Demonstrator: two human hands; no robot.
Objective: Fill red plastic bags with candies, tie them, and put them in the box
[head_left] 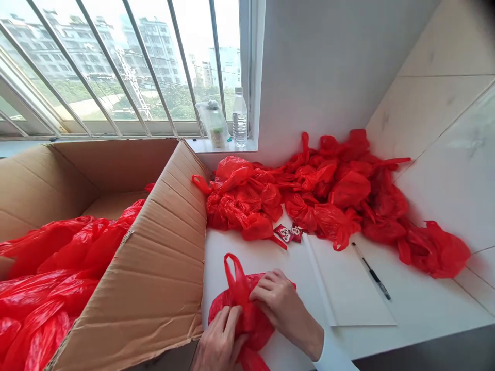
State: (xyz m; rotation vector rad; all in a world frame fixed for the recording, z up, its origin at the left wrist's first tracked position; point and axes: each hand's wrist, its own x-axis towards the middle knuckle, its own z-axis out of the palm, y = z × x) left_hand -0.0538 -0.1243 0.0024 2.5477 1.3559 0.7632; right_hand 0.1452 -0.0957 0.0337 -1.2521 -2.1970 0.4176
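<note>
A red plastic bag (240,288) lies on the white table near its front edge, one handle loop standing up. My left hand (221,337) grips the near left side of this bag, fingers bent and pressed into the plastic. Closed on the bag's right side, my right hand (276,304) pinches the plastic near the base of the loop. What is inside the bag is hidden. Just beyond my hands, two small red packets (284,233) with white printed hearts rest by a heap of red plastic bags (247,198).
Left of my hands stands an open cardboard box (166,247) with red bags inside. A white paper pad (348,283) and a black pen (372,271) lie to the right. A water bottle (240,118) and a clear plastic bag (213,123) stand on the sill of a barred window.
</note>
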